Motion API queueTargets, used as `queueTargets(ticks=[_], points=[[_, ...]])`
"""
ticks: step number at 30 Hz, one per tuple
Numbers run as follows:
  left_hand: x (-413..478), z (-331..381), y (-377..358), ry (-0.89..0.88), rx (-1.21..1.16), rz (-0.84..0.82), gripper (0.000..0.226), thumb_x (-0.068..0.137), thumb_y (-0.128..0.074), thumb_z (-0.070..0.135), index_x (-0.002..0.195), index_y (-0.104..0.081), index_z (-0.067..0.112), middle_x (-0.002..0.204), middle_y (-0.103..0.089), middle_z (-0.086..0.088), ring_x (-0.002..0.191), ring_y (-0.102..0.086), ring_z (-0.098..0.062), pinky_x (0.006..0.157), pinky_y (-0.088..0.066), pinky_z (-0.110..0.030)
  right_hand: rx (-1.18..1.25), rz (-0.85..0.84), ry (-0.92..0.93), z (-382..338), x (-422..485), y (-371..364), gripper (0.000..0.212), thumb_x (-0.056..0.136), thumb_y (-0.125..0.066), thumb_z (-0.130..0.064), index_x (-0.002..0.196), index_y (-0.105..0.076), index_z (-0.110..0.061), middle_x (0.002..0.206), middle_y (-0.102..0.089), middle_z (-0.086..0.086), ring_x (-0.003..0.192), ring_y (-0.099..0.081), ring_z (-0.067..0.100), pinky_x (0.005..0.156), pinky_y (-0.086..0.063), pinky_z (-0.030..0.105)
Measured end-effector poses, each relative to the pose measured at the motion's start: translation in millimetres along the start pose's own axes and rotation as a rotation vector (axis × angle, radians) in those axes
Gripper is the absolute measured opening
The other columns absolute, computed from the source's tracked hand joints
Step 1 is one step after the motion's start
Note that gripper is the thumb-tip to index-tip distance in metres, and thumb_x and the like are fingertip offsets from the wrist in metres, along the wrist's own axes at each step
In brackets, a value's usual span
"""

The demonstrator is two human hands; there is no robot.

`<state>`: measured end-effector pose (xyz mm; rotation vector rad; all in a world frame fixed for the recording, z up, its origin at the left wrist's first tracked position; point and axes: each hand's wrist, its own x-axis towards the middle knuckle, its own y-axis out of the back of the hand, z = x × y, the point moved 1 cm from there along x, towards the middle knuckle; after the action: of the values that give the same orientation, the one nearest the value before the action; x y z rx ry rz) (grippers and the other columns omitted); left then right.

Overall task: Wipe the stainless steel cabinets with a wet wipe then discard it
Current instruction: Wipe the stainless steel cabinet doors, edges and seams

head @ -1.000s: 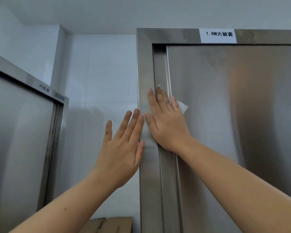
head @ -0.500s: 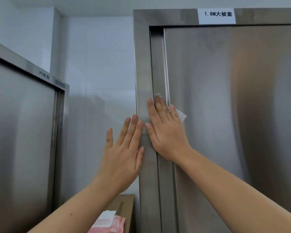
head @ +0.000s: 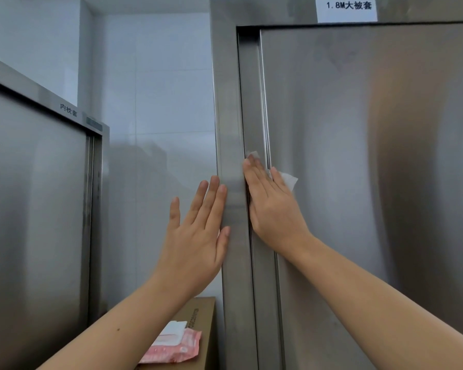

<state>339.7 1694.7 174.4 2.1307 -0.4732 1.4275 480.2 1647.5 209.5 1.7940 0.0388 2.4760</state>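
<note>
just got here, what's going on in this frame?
A person is cleaning the tall stainless steel cabinet. The right hand presses a white wet wipe flat against its front, near the left edge. The left hand rests open on the frame beside it. A pink wipes pack lies on a cardboard box below.

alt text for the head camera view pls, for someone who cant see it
The right hand presses a white wet wipe flat against the left edge of a stainless steel cabinet door, while the left hand rests open on the frame. Below, a pink wipe pack lies on a cardboard box.
</note>
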Motion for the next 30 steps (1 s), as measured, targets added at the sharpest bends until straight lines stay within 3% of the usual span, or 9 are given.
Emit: queueTargets(ticks=[6,12,18,21,24,28,30], points=[[-9,5,-4,0.018,-0.032,0.027,0.057,0.09,-0.03,0.029,0.141,-0.032,0.002,0.148,-0.03,-0.013,0.134,-0.029,-0.034,0.1,-0.019,-0.06,-0.051,-0.013,0.044,2,-11,3,0.051,0.074,-0.035,0.01,0.123,-0.049,0.014,0.128,-0.051,0.027,0.119,-0.052,0.036,0.097,-0.042,0.049],[-36,15,-11,0.037,-0.084,0.018,0.058,0.089,-0.032,0.029,0.142,-0.03,0.004,0.149,-0.029,-0.013,0.135,-0.029,-0.033,0.1,-0.018,-0.058,-0.07,0.005,0.065,0,-38,6,0.054,0.07,-0.06,0.01,0.124,-0.054,0.007,0.129,-0.054,0.019,0.12,-0.052,0.032,0.098,-0.041,0.046],[-65,27,-16,0.023,-0.155,-0.04,0.06,0.089,-0.033,0.028,0.145,-0.025,0.007,0.153,-0.02,-0.012,0.141,-0.013,-0.022,0.111,-0.01,-0.053,-0.142,-0.13,0.026,1,-66,15,0.055,0.078,-0.055,-0.009,0.132,-0.048,0.003,0.142,-0.039,0.019,0.132,-0.035,0.036,0.104,-0.034,0.055],[-75,34,-17,0.027,-0.166,-0.062,0.06,0.088,-0.035,0.026,0.144,-0.026,0.007,0.152,-0.019,-0.012,0.141,-0.013,-0.022,0.105,-0.011,-0.058,-0.111,-0.171,-0.031,1,-79,18,0.066,0.078,-0.062,-0.018,0.136,-0.04,0.003,0.146,-0.03,0.021,0.136,-0.027,0.037,0.109,-0.024,0.052],[-83,43,-18,0.012,-0.214,-0.065,0.061,0.088,-0.036,0.025,0.145,-0.023,0.007,0.153,-0.016,-0.01,0.142,-0.01,-0.02,0.111,-0.008,-0.051,-0.09,-0.206,-0.086,0,-91,21,0.068,0.081,-0.056,-0.027,0.138,-0.036,0.003,0.147,-0.028,0.023,0.137,-0.022,0.038,0.109,-0.02,0.052],[-92,55,-22,0.013,-0.258,-0.079,0.06,0.089,-0.035,0.024,0.146,-0.024,0.008,0.154,-0.014,-0.009,0.143,-0.007,-0.02,0.112,-0.003,-0.047,-0.086,-0.229,-0.154,-3,-105,25,0.07,0.081,-0.066,-0.022,0.138,-0.034,0.005,0.145,-0.031,0.024,0.135,-0.02,0.038,0.107,-0.021,0.056],[-95,60,-23,0.019,-0.273,-0.087,0.061,0.089,-0.036,0.024,0.146,-0.023,0.008,0.155,-0.014,-0.009,0.144,-0.007,-0.02,0.112,-0.004,-0.048,-0.08,-0.226,-0.163,-7,-110,26,0.061,0.086,-0.059,-0.021,0.136,-0.036,0.005,0.144,-0.034,0.023,0.134,-0.022,0.038,0.106,-0.025,0.058]])
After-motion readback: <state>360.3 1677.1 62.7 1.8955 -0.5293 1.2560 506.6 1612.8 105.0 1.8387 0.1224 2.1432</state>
